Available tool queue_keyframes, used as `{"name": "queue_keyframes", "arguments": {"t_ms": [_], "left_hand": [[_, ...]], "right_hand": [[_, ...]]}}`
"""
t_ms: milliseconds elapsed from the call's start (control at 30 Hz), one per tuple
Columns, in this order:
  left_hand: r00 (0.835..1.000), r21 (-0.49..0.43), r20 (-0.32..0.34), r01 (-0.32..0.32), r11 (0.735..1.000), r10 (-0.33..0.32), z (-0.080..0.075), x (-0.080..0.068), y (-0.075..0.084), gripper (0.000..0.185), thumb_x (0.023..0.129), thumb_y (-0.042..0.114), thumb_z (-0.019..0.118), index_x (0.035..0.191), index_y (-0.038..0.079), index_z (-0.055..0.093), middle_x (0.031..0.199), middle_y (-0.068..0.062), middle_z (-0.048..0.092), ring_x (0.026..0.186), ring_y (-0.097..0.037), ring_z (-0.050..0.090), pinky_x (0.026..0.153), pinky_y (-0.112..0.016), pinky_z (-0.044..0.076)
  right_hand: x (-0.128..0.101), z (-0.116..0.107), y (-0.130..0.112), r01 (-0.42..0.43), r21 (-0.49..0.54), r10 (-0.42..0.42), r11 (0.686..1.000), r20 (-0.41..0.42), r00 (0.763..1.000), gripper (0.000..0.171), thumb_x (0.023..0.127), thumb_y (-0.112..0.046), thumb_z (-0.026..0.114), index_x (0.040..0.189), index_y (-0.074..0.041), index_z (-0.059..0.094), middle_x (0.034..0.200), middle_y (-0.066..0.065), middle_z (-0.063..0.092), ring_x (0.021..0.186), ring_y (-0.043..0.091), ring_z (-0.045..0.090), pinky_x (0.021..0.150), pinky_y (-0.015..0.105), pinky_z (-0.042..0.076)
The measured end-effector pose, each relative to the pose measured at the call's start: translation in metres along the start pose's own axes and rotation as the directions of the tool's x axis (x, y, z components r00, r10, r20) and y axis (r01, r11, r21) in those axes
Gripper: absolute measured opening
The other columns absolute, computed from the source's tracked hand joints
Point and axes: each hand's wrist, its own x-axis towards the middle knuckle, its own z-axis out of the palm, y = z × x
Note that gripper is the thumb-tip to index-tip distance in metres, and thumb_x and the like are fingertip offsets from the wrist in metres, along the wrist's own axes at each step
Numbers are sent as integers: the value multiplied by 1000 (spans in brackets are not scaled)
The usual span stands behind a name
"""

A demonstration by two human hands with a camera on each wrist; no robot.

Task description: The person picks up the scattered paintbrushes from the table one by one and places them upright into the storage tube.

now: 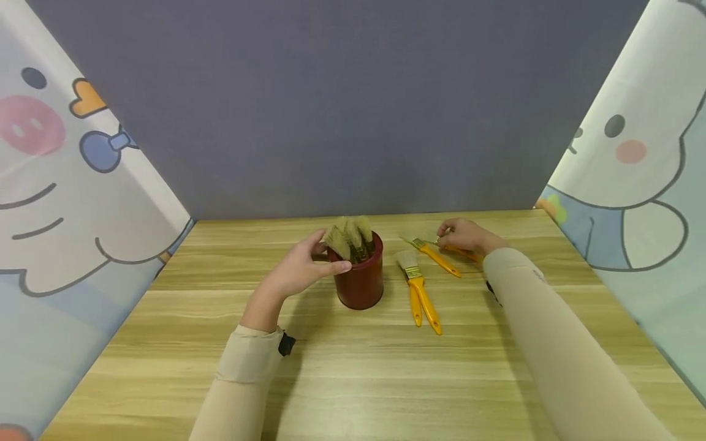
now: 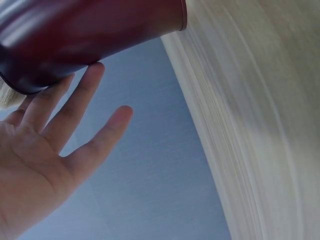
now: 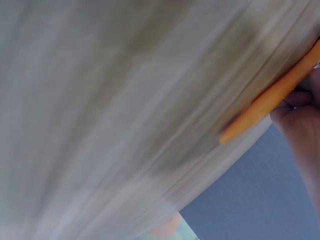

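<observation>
Lying between the hands (image 1: 295,266) (image 1: 466,236) are brushes (image 1: 427,302); beside, a red can (image 1: 360,286)

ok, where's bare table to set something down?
Front middle of the table, between left sleeve and right sleeve, nearer than the pot and brushes. Also left of the left sleeve, up to the left wall. Crowded: from the pot, with the left hand on it, across the brushes to the right hand.

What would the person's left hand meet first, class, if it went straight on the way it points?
The red can: the left hand is touching it, so no gap shows between them. The can's far side is hidden.
</observation>
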Motion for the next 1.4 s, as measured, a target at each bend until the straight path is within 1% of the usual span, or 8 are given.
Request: {"name": "queue_keyframes", "arguments": {"t_ms": [300,667,800,900,1000,1133,1233,1400], "left_hand": [[1000,-11,3,10,1000,-10,2,-1,3,100,91,54,83,169,30,27,153,-12,61,146,-32,56,117,-58,48],[1000,-12,-15,-2,1000,2,-1,0,3,96,92,51,83,169,31,29,153,-10,62,147,-31,56,117,-58,49],[1000,-17,-14,2,1000,-2,1,-1,5,96,91,50,84,168,31,31,150,-9,64,145,-30,57,116,-57,50],[1000,-27,-11,-2,1000,2,2,-1,4,94,91,50,84,167,30,32,149,-9,64,143,-30,59,115,-57,50],[1000,-29,-15,3,1000,-4,4,0,2,97,91,50,84,168,29,30,149,-10,64,143,-30,58,116,-57,50],[1000,-21,-19,21,1000,-21,3,0,-1,102,90,52,84,170,28,27,150,-11,63,144,-30,57,116,-57,49],[1000,-18,-16,18,1000,-19,2,0,-2,101,90,53,84,170,28,28,150,-11,63,144,-31,58,116,-57,49],[1000,-25,-10,11,1000,-11,2,2,-2,99,89,53,85,169,29,29,148,-10,64,143,-29,59,116,-57,49]], "right_hand": [[2,1,0,-48,-35,48,998,-11,999,33,97,-34,77,112,-8,64,109,11,60,87,24,50,76,34,44],[5,0,-2,-13,-52,11,999,-34,999,31,97,-34,77,109,-8,66,104,10,62,83,22,49,73,34,43],[1,-12,-7,31,-67,-32,997,-14,999,29,97,-32,77,109,-6,70,97,9,63,75,20,48,67,33,42],[-6,-34,-24,83,-100,-88,992,-43,995,31,98,-32,76,111,-5,74,84,5,62,69,17,45,64,33,41],[-14,-61,-50,131,-138,-148,982,-118,982,34,98,-37,77,112,-7,76,67,-1,50,64,17,38,63,34,38],[-29,-86,-94,175,-119,-196,977,-202,960,40,96,-47,79,113,-11,76,73,-5,45,70,18,37,66,37,38],[-42,-96,-125,208,-84,-223,974,-246,943,42,94,-50,80,115,-13,77,73,-8,42,71,17,38,74,39,41],[-59,-99,-160,296,-39,-296,954,-269,917,39,93,-47,83,114,-14,78,62,-8,27,61,14,29,77,35,42]]}}
